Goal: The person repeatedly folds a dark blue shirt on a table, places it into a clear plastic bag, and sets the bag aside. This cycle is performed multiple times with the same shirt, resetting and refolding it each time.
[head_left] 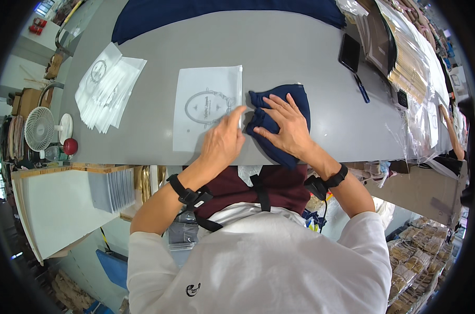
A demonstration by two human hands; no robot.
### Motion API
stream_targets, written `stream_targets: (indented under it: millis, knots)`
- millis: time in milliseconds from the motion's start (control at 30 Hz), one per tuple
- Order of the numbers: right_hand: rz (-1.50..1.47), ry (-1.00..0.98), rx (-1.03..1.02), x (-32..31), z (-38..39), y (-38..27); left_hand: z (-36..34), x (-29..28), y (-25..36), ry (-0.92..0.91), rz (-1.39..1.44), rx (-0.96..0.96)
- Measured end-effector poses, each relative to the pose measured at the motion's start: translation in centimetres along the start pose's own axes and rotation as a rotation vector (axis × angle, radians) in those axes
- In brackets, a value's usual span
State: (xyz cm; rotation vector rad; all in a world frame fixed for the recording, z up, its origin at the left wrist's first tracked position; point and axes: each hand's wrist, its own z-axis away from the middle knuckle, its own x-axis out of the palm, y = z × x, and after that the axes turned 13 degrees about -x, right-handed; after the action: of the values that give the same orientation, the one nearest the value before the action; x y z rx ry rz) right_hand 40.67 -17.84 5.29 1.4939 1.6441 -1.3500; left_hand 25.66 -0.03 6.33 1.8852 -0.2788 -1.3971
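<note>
My right hand [287, 128] lies flat with spread fingers on a folded navy blue garment [299, 102], close to the table's front edge. Just left of it, a translucent plastic bag [188, 137] printed with a round emblem lies flat. Over the right edge of this bag is my left hand [223, 140]. Its index finger points toward the garment and the thumb stands apart from it, with nothing visible between them. The remaining left fingers are mostly hidden. Both wrists carry black bands.
The grey table [159, 47] holds a pile of similar plastic bags [109, 89] at left and navy cloth [227, 6] along the far side. A phone [349, 52], a pen [362, 88] and stacked packages [405, 63] lie right. A white fan [40, 125] stands left.
</note>
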Motion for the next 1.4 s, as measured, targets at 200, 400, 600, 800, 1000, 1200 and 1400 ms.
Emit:
stream_targets:
  millis: [200,400,600,800,1000,1200,1400]
  knots:
    - [-0.109,0.305,-0.214,1.0,-3.0,0.3,-2.4,0.1,-1.7,-0.059,0.103,-0.323]
    - [-0.077,-0.026,-0.079,3.1,-6.6,-0.4,-1.2,-0.9,-1.6,0.091,0.348,-0.268]
    - [0.08,-0.098,-0.22,4.0,-7.1,-3.2,-6.5,-4.8,-4.0,0.181,0.145,-0.104]
    - [-0.258,-0.183,-0.593,5.8,-7.7,-7.0,-8.7,-6.8,-6.9,-0.189,0.076,-0.164]
    - [-0.28,-0.125,-0.398,8.5,-9.8,-10.5,-3.5,-6.8,-4.1,0.029,0.216,0.045]
    - [0.005,0.05,-0.112,6.5,-9.3,-7.3,4.1,-10.3,-5.9,0.027,-0.072,-0.517]
    - [0.062,0.118,0.006,7.5,-12.6,-7.2,7.1,-6.1,-4.1,-0.126,0.551,-0.711]
